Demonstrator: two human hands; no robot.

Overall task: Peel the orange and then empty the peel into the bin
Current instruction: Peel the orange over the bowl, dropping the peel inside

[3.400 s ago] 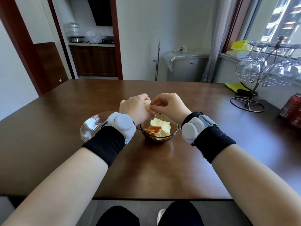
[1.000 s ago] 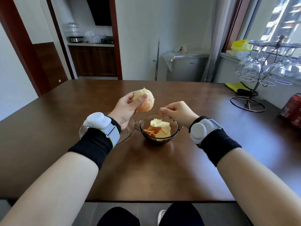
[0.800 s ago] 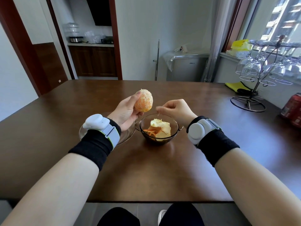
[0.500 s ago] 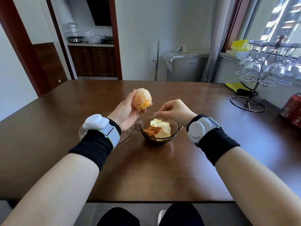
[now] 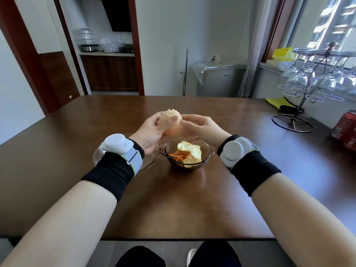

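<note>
I have the orange [image 5: 171, 120] gripped in my left hand [image 5: 152, 132] above the small bowl [image 5: 205, 150] of peel [image 5: 189, 154], with my right hand [image 5: 201, 128] pinching at its right side; I'd judge it best to pick off the last pith over the bowl so scraps drop in. The brown table [image 5: 173, 199] also carries a glass plate [image 5: 148, 162] near left, a wine-glass rack [image 5: 308, 83] and red cans [image 5: 346, 130] far right; no bin shows.

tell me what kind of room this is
Most likely a home dining area beside a kitchen: a wooden dining table, a rack of hanging wine glasses, and a kitchen counter with cabinets through the doorway.
</note>
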